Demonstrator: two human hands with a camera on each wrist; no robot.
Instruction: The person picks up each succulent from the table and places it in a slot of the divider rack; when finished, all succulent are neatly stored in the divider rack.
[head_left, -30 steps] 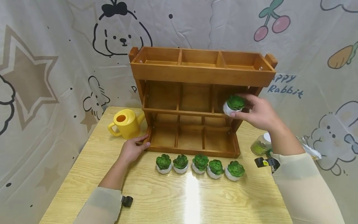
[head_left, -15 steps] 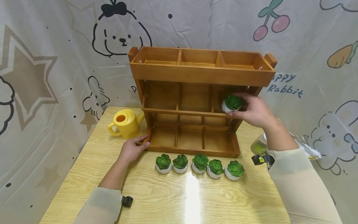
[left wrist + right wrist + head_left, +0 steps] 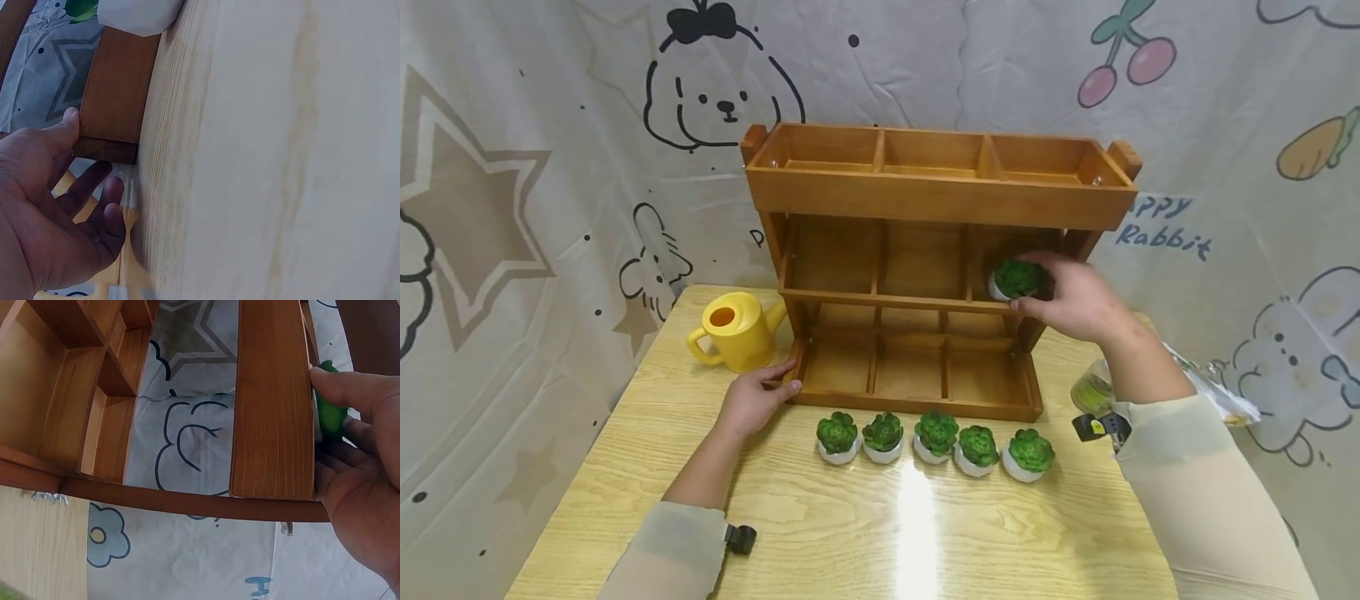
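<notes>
A three-tier wooden plant shelf point(image 3: 940, 202) stands at the back of the table. In the head view, my right hand point(image 3: 1078, 300) holds a small potted succulent point(image 3: 1018, 278) inside the right compartment of the middle tier. The right wrist view shows the thumb at the tier's front board point(image 3: 275, 406), which hides most of the white pot. My left hand point(image 3: 756, 398) grips the lower left corner of the shelf, with its thumb at the front and a fingertip at the end of the bottom board point(image 3: 119, 94).
Several potted succulents point(image 3: 932, 438) stand in a row in front of the shelf. To its left is a yellow watering can point(image 3: 741, 332). A clear jar point(image 3: 1092, 390) stands at the right, partly behind my right forearm. A printed cloth point(image 3: 550, 208) hangs behind.
My right hand has moved slightly left and further into the middle tier with the succulent, whose pot now sits lower behind the front board. My left hand has stayed at the shelf corner.
</notes>
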